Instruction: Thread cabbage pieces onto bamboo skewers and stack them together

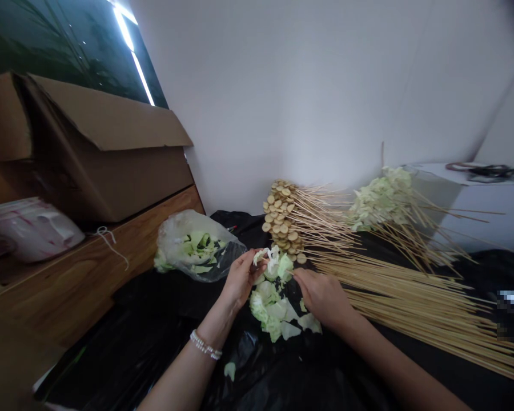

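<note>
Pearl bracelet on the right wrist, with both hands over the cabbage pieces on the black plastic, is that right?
No: the head view shows the pearl bracelet on the left wrist, not the right. Left hand and right hand are over the cabbage pieces on the black plastic.

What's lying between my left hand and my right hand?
In the head view, a pile of torn cabbage pieces lies on black plastic sheeting between your left hand and right hand.

We have torn cabbage leaves (269, 308) on plastic sheeting (163, 319), a clear plastic bag (175, 240) to their left, long bamboo skewers (411, 302) to their right, and a cardboard box (111, 177) far left on a wooden tabletop (77, 285).
</note>
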`<move>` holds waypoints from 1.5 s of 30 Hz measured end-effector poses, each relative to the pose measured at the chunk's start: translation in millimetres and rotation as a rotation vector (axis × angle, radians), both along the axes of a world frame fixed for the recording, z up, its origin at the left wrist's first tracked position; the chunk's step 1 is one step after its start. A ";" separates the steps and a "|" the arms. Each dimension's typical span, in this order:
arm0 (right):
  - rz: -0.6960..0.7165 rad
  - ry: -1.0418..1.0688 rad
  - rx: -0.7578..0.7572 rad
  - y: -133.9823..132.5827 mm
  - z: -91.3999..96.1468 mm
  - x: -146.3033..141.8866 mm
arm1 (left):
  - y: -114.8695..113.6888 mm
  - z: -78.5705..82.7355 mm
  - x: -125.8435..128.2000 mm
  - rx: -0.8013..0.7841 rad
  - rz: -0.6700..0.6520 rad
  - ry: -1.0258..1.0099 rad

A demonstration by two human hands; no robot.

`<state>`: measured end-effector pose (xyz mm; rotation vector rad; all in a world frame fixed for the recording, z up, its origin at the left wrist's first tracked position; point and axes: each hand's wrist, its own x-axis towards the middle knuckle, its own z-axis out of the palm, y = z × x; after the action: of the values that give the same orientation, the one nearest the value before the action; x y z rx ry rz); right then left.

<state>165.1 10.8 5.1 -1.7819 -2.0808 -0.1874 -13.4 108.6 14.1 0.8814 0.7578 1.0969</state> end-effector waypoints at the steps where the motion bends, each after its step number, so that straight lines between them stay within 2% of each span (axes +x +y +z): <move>1: -0.004 -0.001 0.003 0.2 -0.4 0.2 | -0.5 0.6 0.2 0.001 0.004 0.002; 17: -0.072 0.033 -0.064 -3.0 1.7 -7.1 | -2.1 -2.2 0.9 -0.036 -0.038 -0.072; 29: -0.015 0.114 0.050 -1.2 -7.1 -5.6 | -5.0 0.3 0.0 0.013 -0.144 -0.041; 35: 0.017 0.137 0.003 -1.4 -5.1 -7.7 | -6.9 2.4 0.0 0.018 -0.150 0.001; 45: 0.112 0.355 -0.095 0.8 -2.0 -5.4 | -12.5 5.9 1.8 0.099 -0.217 0.055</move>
<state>159.7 11.6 3.2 -1.6059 -1.9483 0.2463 -11.7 96.0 20.0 1.0560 0.6404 0.9269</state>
